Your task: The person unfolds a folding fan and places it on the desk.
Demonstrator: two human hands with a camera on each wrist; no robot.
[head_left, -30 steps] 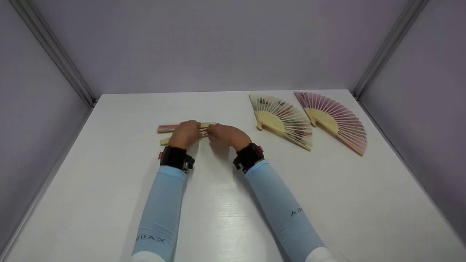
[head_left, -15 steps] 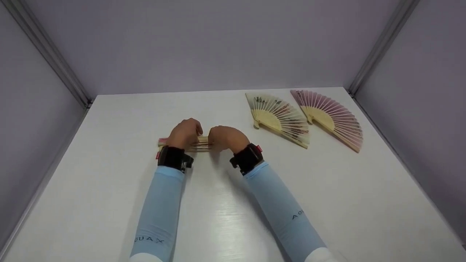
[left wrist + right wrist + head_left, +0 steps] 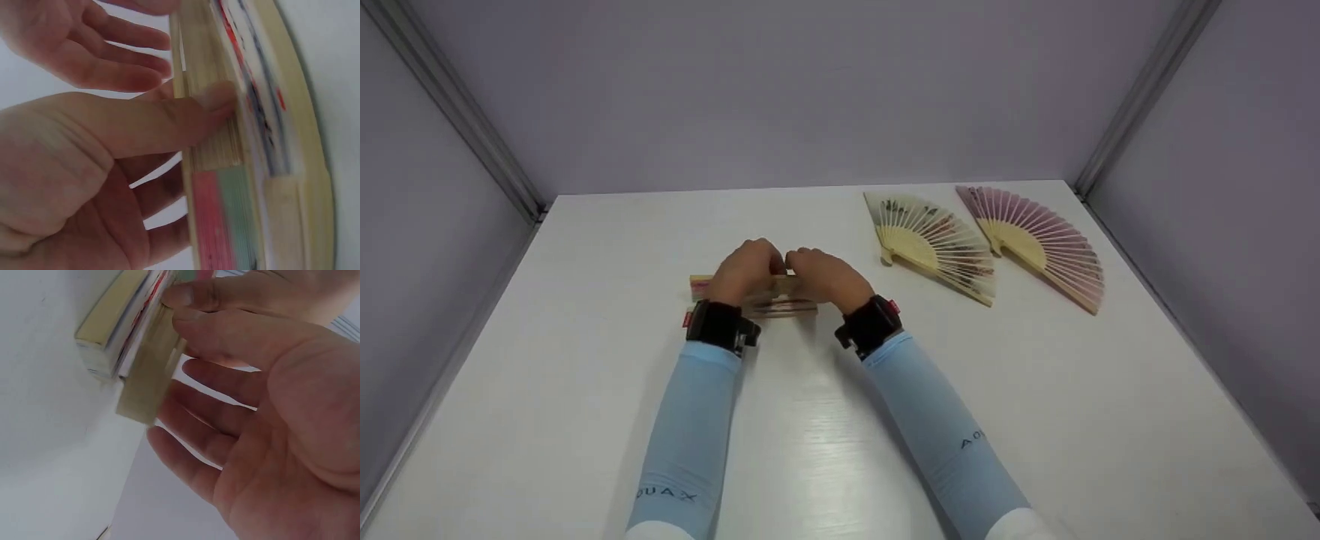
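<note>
Left hand [image 3: 744, 271] and right hand [image 3: 826, 276] each pinch the folded fan [image 3: 780, 298], thumbs seemingly parting its bamboo ribs, just above the white table [image 3: 825, 420], well left of the cream open fan [image 3: 934, 244].

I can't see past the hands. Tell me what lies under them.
Under the left hand and right hand lie folded fans on the table; their middles are covered, so the count is unclear.

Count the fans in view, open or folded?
4, perhaps more hidden under the hands. Two open on the table: cream fan and pink fan far right. Two folded fans: one gripped by left hand and right hand, one beneath.
</note>
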